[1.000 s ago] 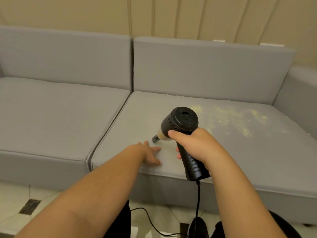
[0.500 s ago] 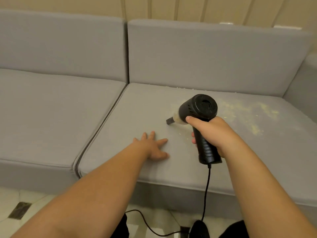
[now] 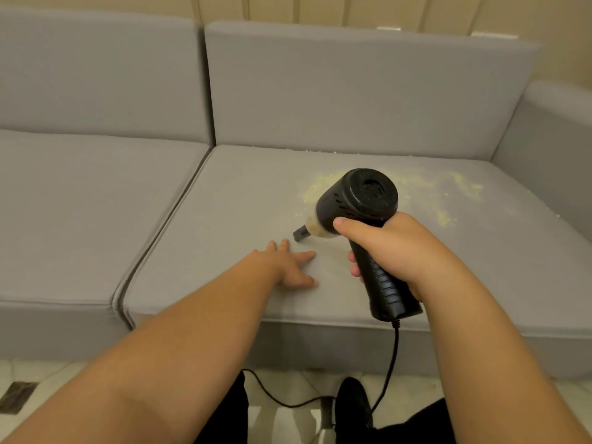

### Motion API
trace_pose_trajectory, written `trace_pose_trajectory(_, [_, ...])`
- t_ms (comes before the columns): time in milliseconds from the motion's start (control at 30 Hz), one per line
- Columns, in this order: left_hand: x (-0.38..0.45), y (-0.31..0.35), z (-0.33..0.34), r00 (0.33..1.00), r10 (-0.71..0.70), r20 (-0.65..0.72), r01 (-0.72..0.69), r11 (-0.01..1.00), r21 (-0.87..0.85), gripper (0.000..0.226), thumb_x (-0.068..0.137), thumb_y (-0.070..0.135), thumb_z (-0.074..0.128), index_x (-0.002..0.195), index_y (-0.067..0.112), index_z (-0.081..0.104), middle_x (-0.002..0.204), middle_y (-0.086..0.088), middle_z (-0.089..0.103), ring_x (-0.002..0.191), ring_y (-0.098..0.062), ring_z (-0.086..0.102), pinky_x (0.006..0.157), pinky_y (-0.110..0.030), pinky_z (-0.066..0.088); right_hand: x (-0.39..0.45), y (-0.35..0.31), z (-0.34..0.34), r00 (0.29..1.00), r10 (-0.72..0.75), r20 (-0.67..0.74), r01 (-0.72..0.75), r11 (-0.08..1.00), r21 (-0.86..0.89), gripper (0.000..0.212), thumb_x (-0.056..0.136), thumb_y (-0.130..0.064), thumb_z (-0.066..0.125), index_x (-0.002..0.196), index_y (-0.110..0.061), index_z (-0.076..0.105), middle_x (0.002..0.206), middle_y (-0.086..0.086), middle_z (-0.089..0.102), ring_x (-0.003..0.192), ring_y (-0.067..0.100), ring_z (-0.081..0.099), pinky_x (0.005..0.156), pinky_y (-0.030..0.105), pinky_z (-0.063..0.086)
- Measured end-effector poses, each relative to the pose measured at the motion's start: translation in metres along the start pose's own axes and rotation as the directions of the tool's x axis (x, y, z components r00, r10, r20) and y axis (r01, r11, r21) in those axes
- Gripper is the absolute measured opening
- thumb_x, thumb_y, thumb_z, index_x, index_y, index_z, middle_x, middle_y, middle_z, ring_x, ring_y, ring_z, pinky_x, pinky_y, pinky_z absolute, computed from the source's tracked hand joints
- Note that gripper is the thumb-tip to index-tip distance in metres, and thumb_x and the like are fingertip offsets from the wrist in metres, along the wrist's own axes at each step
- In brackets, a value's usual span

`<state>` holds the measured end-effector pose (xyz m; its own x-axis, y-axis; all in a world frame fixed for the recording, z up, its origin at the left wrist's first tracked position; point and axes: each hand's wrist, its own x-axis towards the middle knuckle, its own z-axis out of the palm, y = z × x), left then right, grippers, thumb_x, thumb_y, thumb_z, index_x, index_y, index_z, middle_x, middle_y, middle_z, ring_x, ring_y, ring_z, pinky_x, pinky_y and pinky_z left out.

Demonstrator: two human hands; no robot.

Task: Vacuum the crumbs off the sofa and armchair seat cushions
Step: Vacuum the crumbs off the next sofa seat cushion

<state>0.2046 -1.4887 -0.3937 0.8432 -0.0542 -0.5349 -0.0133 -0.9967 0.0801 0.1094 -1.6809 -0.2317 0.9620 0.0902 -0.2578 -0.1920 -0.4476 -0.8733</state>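
The grey sofa [image 3: 352, 97] is filling the view, its right seat cushion [image 3: 224, 219] carrying yellow crumbs [image 3: 445, 200] toward 1 o'clock. The right hand [image 3: 394, 251] is gripping the black vacuum [image 3: 355, 203], fingers curled round the handle, nozzle pointing at the cushion. At 9 o'clock of it, the left hand [image 3: 288, 264] is lying flat, fingers spread

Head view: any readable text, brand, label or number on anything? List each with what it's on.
None readable.
Handheld vacuum: black body, no print or logo visible; the handle under the right hand shows only moulded ribs.
Sofa seat cushion: plain grey fabric, no tag in view.
Two pale objects on the sofa back: too small to tell whether they carry any text.
Floor tiles: dark inlay pattern, no characters.
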Motion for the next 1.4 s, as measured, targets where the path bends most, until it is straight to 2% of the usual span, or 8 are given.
trace_pose_trajectory(200, [-0.002, 0.025, 0.001, 0.999, 0.015, -0.028, -0.015, 1.0, 0.014, 0.086, 0.086, 0.084, 0.046, 0.155, 0.064, 0.0, 0.172, -0.006, -0.016, 0.157, -0.04, -0.013, 0.121, -0.07, 0.005, -0.004, 0.014, -0.011, 0.993, -0.059, -0.107, 0.053, 0.997, -0.054, 0.021, 0.094, -0.042, 0.076, 0.091, -0.021, 0.074, 0.09, 0.013, 0.079, 0.066, 0.019, 0.078, 0.072, 0.033, 0.061])
trace_pose_trajectory(400, [-0.003, 0.034, 0.005, 1.0, 0.019, -0.008, -0.019, 0.999, 0.038, 0.085, 0.087, 0.083, 0.045, 0.155, 0.063, 0.0, 0.172, -0.008, -0.016, 0.157, -0.04, -0.013, 0.121, -0.071, 0.004, -0.005, 0.024, -0.02, 0.992, -0.034, -0.12, 0.034, 0.999, 0.0, 0.028, 0.093, -0.042, 0.076, 0.092, -0.015, 0.074, 0.091, 0.014, 0.079, 0.068, 0.02, 0.079, 0.079, 0.04, 0.063])
trace_pose_trajectory(833, [0.004, 0.048, 0.009, 0.998, 0.061, -0.019, -0.06, 0.997, 0.044, 0.085, 0.085, 0.085, 0.043, 0.155, 0.064, 0.0, 0.172, -0.005, -0.018, 0.157, -0.039, -0.015, 0.121, -0.07, 0.004, -0.018, 0.031, -0.036, 0.993, -0.029, -0.117, 0.03, 1.0, 0.003, 0.029, 0.092, -0.043, 0.077, 0.092, -0.014, 0.075, 0.087, 0.013, 0.079, 0.067, 0.021, 0.079, 0.081, 0.044, 0.065])
trace_pose_trajectory(1100, [-0.003, 0.042, 0.002, 0.999, 0.04, -0.015, -0.039, 0.998, 0.039, 0.083, 0.089, 0.082, 0.043, 0.157, 0.061, -0.001, 0.172, -0.005, -0.02, 0.157, -0.039, -0.016, 0.121, -0.07, 0.002, 0.002, 0.039, -0.017, 0.994, -0.027, -0.105, 0.031, 0.999, 0.036, 0.017, 0.093, -0.036, 0.078, 0.092, -0.019, 0.075, 0.088, 0.011, 0.079, 0.067, 0.017, 0.078, 0.07, 0.033, 0.062])
trace_pose_trajectory(1233, [-0.006, 0.034, -0.004, 0.999, 0.031, -0.014, -0.031, 0.999, 0.017, 0.08, 0.093, 0.078, 0.042, 0.158, 0.059, 0.0, 0.171, -0.004, -0.022, 0.157, -0.038, -0.017, 0.122, -0.07, 0.005, 0.023, 0.04, -0.002, 0.998, -0.034, -0.062, 0.038, 0.997, 0.066, 0.009, 0.09, -0.026, 0.078, 0.094, -0.018, 0.076, 0.094, 0.014, 0.079, 0.069, 0.017, 0.078, 0.081, 0.043, 0.064])
trace_pose_trajectory(1400, [-0.004, 0.017, -0.001, 1.0, -0.009, -0.012, 0.009, 1.0, 0.028, 0.08, 0.093, 0.076, 0.041, 0.158, 0.058, -0.002, 0.17, -0.004, -0.026, 0.157, -0.038, -0.019, 0.121, -0.071, 0.004, 0.042, 0.045, 0.01, 0.999, -0.029, -0.038, 0.032, 0.998, 0.062, 0.012, 0.088, -0.023, 0.078, 0.093, -0.013, 0.076, 0.089, 0.013, 0.079, 0.07, 0.019, 0.078, 0.087, 0.05, 0.064])
